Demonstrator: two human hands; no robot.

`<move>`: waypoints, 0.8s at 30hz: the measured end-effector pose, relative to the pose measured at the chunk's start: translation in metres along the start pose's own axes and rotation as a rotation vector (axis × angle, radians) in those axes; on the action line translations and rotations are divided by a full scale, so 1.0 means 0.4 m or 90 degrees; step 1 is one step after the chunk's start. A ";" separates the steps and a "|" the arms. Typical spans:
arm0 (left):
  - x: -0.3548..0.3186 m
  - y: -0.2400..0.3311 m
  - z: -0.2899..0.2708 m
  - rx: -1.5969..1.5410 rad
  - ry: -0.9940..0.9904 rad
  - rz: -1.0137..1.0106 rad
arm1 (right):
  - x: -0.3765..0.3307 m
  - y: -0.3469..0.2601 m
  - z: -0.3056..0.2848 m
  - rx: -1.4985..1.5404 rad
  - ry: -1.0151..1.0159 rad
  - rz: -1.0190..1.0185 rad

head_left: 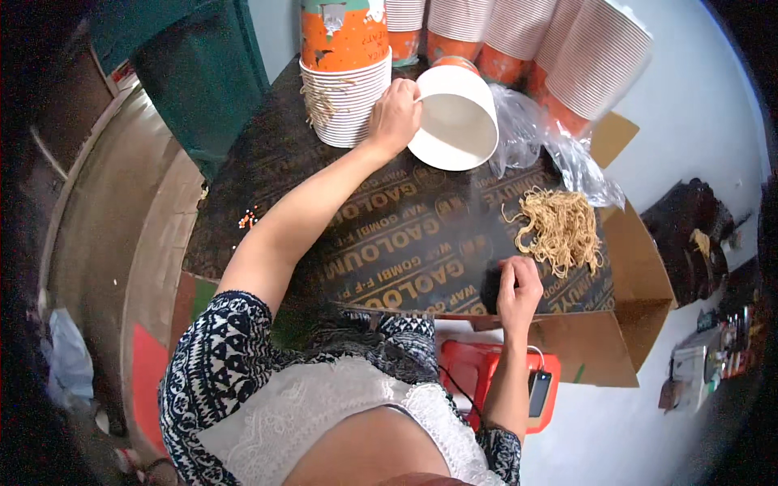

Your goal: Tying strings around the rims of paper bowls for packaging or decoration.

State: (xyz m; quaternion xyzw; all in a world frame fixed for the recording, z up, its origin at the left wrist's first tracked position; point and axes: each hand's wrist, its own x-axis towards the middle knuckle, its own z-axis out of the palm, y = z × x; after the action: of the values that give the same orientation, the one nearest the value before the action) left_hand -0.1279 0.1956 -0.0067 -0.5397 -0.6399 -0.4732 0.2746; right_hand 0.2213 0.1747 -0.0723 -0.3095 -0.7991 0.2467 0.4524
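Observation:
My left hand (pixel 395 117) reaches across the dark table and pinches the rim of a large white-lined paper tub (pixel 454 150). The tub is tilted, its open mouth toward me and its inside bare. Just left of that hand rises a tall stack of paper tubs (pixel 347 101) with ribbed white rims and an orange printed side. Thin tan strands cling to this stack. My right hand (pixel 519 283) rests closed near the table's front edge; what its curled fingers hold, if anything, is hidden. Beyond it lies a heap of tangled tan strands (pixel 563 231).
More tub stacks (pixel 519 32) line the wall behind. A crumpled clear plastic bag (pixel 579 162) lies at the table's right. An open cardboard box (pixel 640 275) stands beyond that edge. A red stool (pixel 547 389) carries a phone (pixel 538 393) on a cable. Small coloured beads (pixel 248 219) lie left.

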 end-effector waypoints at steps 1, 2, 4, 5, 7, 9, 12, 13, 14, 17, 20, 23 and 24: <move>0.000 -0.001 0.001 0.016 -0.006 0.005 | 0.000 0.005 0.003 0.008 0.011 -0.010; 0.003 -0.002 0.004 0.047 0.000 0.010 | -0.001 0.005 0.003 0.008 0.014 -0.011; 0.001 0.007 0.004 0.067 0.007 0.031 | -0.001 0.004 -0.001 0.001 0.015 -0.012; 0.001 0.014 0.001 0.088 0.001 0.035 | -0.001 0.008 -0.001 -0.003 0.019 -0.014; 0.004 0.022 -0.008 0.112 -0.027 0.014 | 0.003 0.007 -0.003 0.013 0.018 -0.011; 0.003 0.026 -0.019 0.129 -0.047 0.003 | 0.003 0.011 -0.002 0.008 0.016 -0.021; 0.004 0.043 -0.050 0.137 -0.074 0.000 | 0.006 -0.007 -0.010 0.011 0.013 -0.011; 0.002 0.046 -0.058 0.136 -0.068 0.001 | 0.012 -0.007 -0.012 0.000 -0.015 0.004; 0.000 0.046 -0.065 0.167 -0.086 -0.019 | 0.019 -0.005 -0.012 0.001 -0.015 0.006; -0.016 0.035 -0.072 0.180 -0.021 0.043 | 0.059 -0.010 -0.010 0.072 -0.123 0.089; -0.034 0.030 -0.064 0.128 -0.051 -0.028 | 0.135 -0.019 0.017 0.052 -0.190 0.033; -0.059 0.029 -0.046 0.095 -0.034 -0.096 | 0.211 -0.018 0.077 0.044 -0.173 -0.065; -0.069 0.031 -0.040 0.087 -0.033 -0.112 | 0.234 -0.003 0.101 0.036 -0.152 -0.099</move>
State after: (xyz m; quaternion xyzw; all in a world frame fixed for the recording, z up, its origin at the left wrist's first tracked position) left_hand -0.1113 0.1691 -0.0202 -0.4736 -0.7225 -0.4363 0.2516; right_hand 0.1483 0.2365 -0.0370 -0.2023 -0.8616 0.2682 0.3804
